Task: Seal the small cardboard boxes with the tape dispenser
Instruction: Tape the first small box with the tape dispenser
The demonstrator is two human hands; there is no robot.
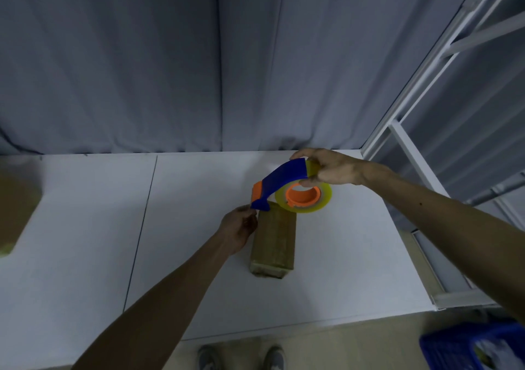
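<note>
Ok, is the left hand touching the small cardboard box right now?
Touching. The head view shows the left hand pressed against the far left side of the small cardboard box, with no gap visible, while the right hand holds the tape dispenser above.

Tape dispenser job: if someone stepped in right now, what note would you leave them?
Right hand: holds the tape dispenser by its far end, raised over the far end of the box.
Left hand: at the box's far left corner, fingers near the dispenser's blade end; whether it pinches tape is unclear.
Box lies on the white table, flaps shut. Tape on it cannot be made out.
Left: run tape along the top, cut, press down. Another box, blurred, is at the left edge.
</note>
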